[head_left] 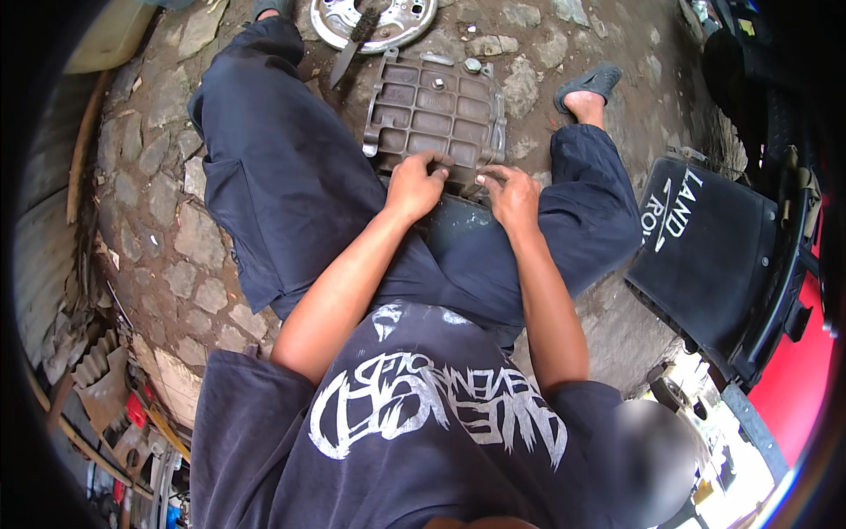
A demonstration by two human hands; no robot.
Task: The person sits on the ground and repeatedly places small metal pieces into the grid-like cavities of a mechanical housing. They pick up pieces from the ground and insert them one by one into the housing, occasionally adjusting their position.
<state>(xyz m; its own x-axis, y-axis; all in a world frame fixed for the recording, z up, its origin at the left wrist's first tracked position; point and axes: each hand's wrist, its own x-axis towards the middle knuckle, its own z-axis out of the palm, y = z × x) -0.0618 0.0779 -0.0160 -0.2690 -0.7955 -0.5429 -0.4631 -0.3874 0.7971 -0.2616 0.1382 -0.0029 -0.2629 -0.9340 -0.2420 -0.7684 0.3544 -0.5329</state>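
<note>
A brown-grey ribbed metal casing (432, 110) lies between my legs, its grid of square pockets facing up. One bolt head (439, 84) stands in a pocket and another bolt (473, 65) at the far edge. My left hand (416, 187) is closed at the casing's near edge, its bent fingers against the metal. Just to the right, my right hand (514, 196) has thumb and fingers pinched together by the near right corner; whatever is between the fingertips is too small to make out. Both hands look dirty with grease.
Beyond the casing lies a round metal plate (414, 35) with a dark-bristled brush (350, 57) across it. Rough stone paving (198, 236) surrounds me. A black mud flap (705, 247) and red vehicle body (806, 361) stand at right. Scrap parts (106, 379) are piled at left.
</note>
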